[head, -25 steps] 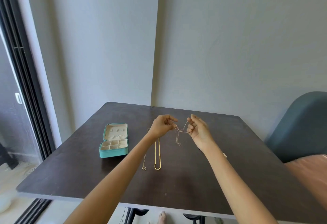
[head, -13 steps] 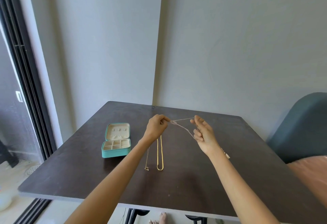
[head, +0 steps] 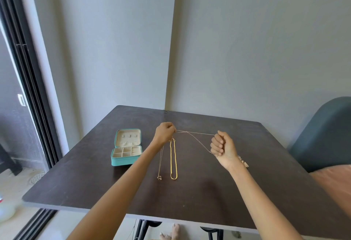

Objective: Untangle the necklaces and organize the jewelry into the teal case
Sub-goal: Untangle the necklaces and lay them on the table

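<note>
Lower centre: gold necklace [head: 173, 161] and thin pendant chain [head: 160, 162] flat on table [head: 199, 198]. Mid-frame, right hand [head: 222, 147] and left hand [head: 164, 134] pinch fine chain [head: 196, 135] stretched between them. Left: teal case [head: 126, 147] open.

Dark table [head: 199, 198], teal chair [head: 322, 137]

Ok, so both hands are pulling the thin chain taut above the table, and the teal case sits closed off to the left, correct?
Not quite: the teal case is open, its lid up and compartments showing in the head view. The rest holds: the left hand and right hand stretch the thin chain taut above the table.
</note>
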The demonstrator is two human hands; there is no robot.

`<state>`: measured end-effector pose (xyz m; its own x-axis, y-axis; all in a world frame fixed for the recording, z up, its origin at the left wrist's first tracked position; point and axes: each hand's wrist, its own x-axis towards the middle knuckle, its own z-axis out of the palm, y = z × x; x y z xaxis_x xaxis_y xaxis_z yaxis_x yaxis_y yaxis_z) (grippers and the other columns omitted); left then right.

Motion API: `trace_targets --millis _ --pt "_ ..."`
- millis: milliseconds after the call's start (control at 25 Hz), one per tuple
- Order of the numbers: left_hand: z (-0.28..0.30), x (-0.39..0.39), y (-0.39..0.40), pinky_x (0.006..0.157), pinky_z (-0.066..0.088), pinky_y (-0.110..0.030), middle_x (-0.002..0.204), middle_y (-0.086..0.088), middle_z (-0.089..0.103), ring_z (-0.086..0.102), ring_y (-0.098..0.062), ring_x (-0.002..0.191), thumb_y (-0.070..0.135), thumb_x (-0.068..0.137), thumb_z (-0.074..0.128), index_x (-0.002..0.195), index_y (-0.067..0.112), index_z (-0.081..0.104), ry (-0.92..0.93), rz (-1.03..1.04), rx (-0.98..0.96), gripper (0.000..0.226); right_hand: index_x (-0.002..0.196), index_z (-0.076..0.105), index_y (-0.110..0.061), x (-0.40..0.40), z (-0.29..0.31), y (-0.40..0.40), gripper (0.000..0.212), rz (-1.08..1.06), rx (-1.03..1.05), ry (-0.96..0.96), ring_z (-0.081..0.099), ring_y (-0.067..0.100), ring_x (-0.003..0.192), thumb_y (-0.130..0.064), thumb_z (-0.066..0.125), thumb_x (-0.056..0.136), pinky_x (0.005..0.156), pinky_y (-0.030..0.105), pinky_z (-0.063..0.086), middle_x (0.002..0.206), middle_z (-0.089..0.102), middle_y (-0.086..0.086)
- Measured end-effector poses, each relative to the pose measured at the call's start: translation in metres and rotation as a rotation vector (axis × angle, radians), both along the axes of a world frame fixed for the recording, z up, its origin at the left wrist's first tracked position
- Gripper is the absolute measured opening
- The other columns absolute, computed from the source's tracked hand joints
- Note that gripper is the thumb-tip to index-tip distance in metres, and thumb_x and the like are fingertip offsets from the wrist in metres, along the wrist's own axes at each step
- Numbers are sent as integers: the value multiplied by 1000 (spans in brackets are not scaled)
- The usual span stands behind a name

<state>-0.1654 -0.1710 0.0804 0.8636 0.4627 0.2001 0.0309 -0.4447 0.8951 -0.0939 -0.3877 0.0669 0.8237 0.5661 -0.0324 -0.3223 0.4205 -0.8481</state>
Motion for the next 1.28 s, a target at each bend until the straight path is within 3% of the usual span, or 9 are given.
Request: trace_targets --millis 240,440,600,760,880,960,1040,1160,1280 --pt "3 -6 2 52 43 -23 62 -11 49 48 -19 55 -8 79 30 57 7 46 53 -166 -269 32 40 34 -21 2 -11 -3 55 -161 160 96 29 8 39 -25 46 94 43 19 31 42 29 -6" --pt "-8 -7 -2 68 47 -35 75 -13 61 58 -26 67 2 84 28 60 9 45 -45 -301 -779 30 55 48 -18 6 -15 -2 38 -191 302 183 28 6 33 -25 47 92 34 17 27 38 28 -8" --pt "-21 -4 -16 81 50 -38 66 -9 59 61 -25 65 14 90 37 60 12 44 -183 -329 -1108 30 66 47 -16 7 -15 7 30 -197 87 145 26 4 29 -26 49 93 29 16 21 40 34 -7" --pt "-29 0 -34 64 42 -30 55 -3 47 46 -18 53 17 93 37 63 15 40 -225 -262 -1319 30 66 49 -16 -5 -20 10 32 -42 -414 -35 34 8 36 -32 54 93 35 18 25 50 45 -3" --pt "-32 3 -47 60 36 -27 56 -2 47 41 -17 56 19 95 35 64 16 40 -253 -247 -1408 31 86 54 -11 -14 -23 14 23 18 -685 -201 37 9 40 -33 55 93 36 20 28 58 53 0" --pt "-34 6 -53 65 40 -28 61 -4 49 46 -19 60 20 97 34 64 15 42 -282 -261 -1453 34 105 50 -11 -18 -23 17 23 -11 -712 -296 42 9 41 -28 58 92 37 21 31 68 59 3" --pt "-35 7 -55 74 47 -33 67 -7 54 55 -23 68 20 98 33 64 14 44 -321 -274 -1497 36 111 49 -17 -19 -23 19 26 -46 -707 -442 46 8 45 -22 62 89 37 21 33 81 61 4" --pt "-37 9 -58 87 48 -41 74 -12 61 62 -32 85 19 98 32 64 12 45 -363 -281 -1561 37 90 61 -25 -18 -26 22 9 -118 -722 -700 49 -1 50 -21 67 85 44 15 36 80 60 -5" --pt "-39 10 -61 86 47 -47 83 -13 61 61 -33 93 19 98 31 65 12 44 -347 -290 -1582 37 83 68 -29 -17 -32 27 7 -200 -748 -847 58 -2 69 -24 72 81 67 13 44 75 65 -10"
